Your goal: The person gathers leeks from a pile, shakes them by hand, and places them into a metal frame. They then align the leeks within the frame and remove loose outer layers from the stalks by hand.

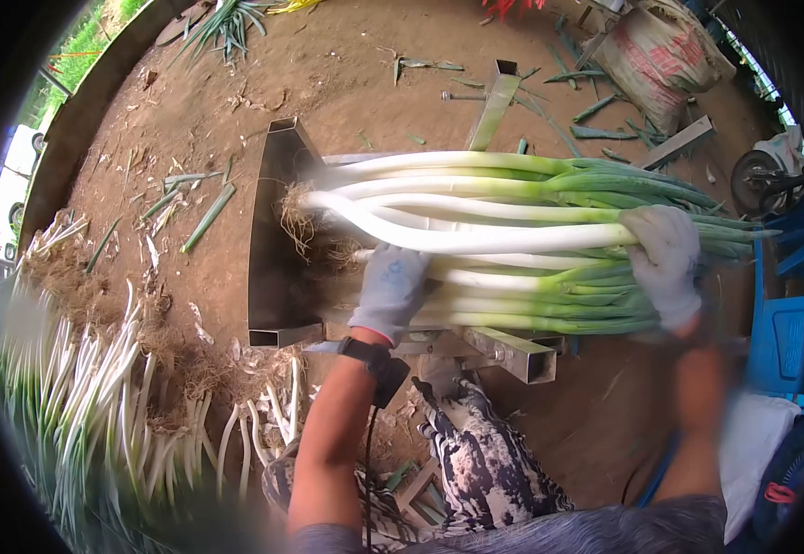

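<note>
Scallions [490, 210] lie on a metal stand [276, 222], right hand [665, 254] clasping one, left hand [391, 288] against them, grip unclear

The white stalks [513, 242] look smooth and faintly glossy, their roots [299, 222] stringy and rough, while the worktop [271, 258] is smooth metal with a dull sheen. The gloves [393, 288] look like matt cloth. The ground [328, 92] is rough, matt earth, the sack [656, 65] coarsely woven, the blue seat [783, 342] smooth plastic.
</note>
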